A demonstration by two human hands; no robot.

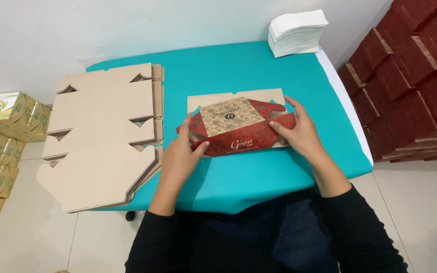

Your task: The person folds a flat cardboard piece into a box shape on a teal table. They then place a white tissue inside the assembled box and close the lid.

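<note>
Folding up the side walls of a red printed cardboard box blank (236, 129) looks to be the step in hand: the near long wall is already raised, and both end flaps are tipped inward. The blank lies on the teal tablecloth (228, 71), just past the table's centre toward the person. Its left end is pinched by the left hand (180, 151), thumb on the printed outer face and fingers curled over the flap edge. At the right end the right hand (299, 132) has fingers spread and pressed flat, holding that wall against the corner. The far flap, plain brown on its inner side, lies flat at 12 o'clock of the box.

Judging from this, the next move would call for keeping both corners square while the end tabs are tucked; thin card like this creases readily and springs back if released.

At 9 o'clock a stack of flat brown blanks (102, 136) with notched edges overhangs the table. A pile of white paper sheets (295, 33) sits at 1 o'clock. Finished dark red boxes (410, 86), textured, are stacked at 3 o'clock; green-and-white cartons (1, 136) stand on the floor at far 9 o'clock.
</note>
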